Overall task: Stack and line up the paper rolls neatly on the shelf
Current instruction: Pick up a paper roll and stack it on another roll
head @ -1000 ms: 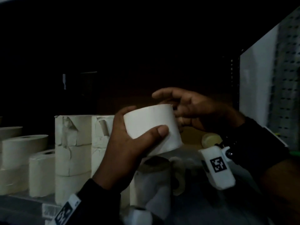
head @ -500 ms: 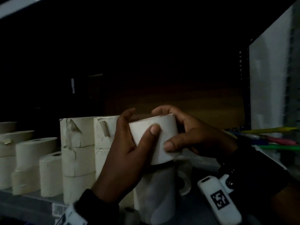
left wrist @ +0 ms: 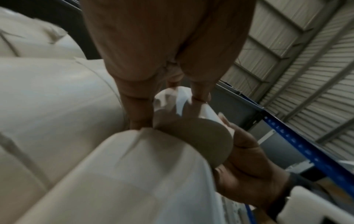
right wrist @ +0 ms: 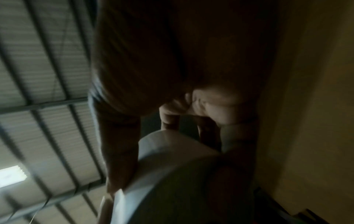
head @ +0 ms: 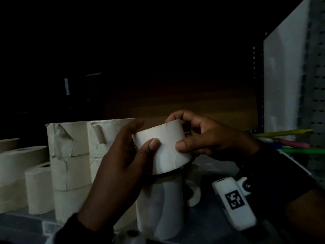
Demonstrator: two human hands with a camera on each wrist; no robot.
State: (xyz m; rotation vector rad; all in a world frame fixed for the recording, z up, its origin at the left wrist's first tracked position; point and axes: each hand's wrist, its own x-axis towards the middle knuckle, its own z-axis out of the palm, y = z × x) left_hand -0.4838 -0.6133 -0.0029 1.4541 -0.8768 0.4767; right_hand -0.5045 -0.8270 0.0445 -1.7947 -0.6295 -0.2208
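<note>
Both my hands are on one paper roll [head: 163, 147], held tilted just above the upright roll [head: 160, 206] near the shelf's front edge. My left hand [head: 119, 166] wraps it from the left, thumb across the front face, fingers curled over the far side. My right hand [head: 209, 138] grips from the right, thumb on the front, fingers hooked over the top edge.

The head view shows the line-up: two tall wrapped stacks [head: 70, 164] just left of my left hand, wider rolls [head: 19, 161] further left, and coloured pens [head: 288, 143] at the right by the perforated upright.

The left wrist view adds the held roll's flat end [left wrist: 199, 139] and a loose paper flap at my fingertips [left wrist: 138, 115]. The right wrist view is dark and blurred; only my right thumb along the roll [right wrist: 172, 151] reads.
</note>
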